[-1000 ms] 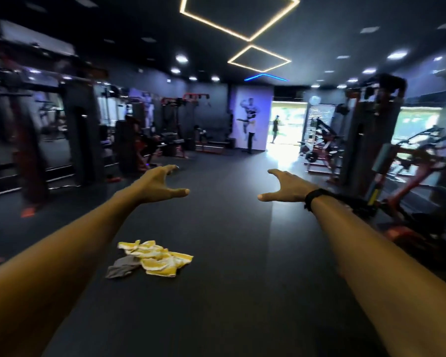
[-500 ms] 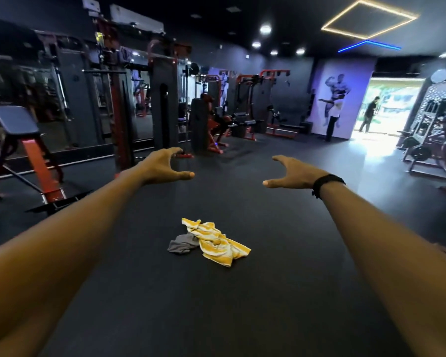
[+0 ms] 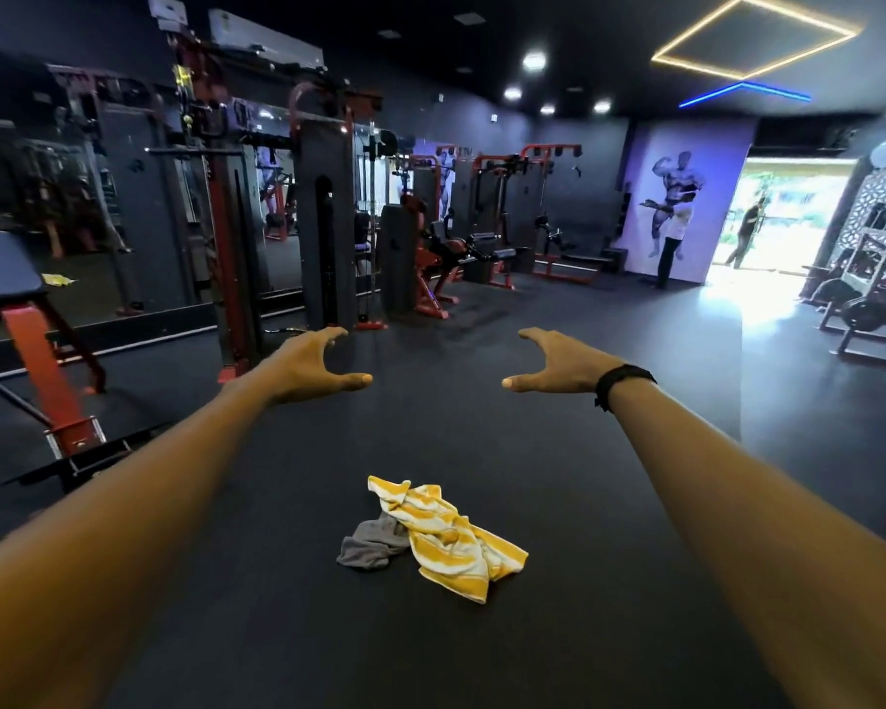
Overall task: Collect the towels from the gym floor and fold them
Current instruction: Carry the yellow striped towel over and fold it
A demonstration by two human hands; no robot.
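both hands, left hand (image 3: 305,365) and right hand (image 3: 558,363), empty and spread above center; should lower onto yellow striped towel (image 3: 446,534) and grey towel (image 3: 372,545) at lower center, pinching corners.

Two touching towels (image 3: 443,539) on floor (image 3: 558,504), bench (image 3: 6,278) far left.

Both arms outstretched; left hand (image 3: 305,363) and right hand (image 3: 558,363) spread wide, fingers (image 3: 328,335) loosely curved, empty
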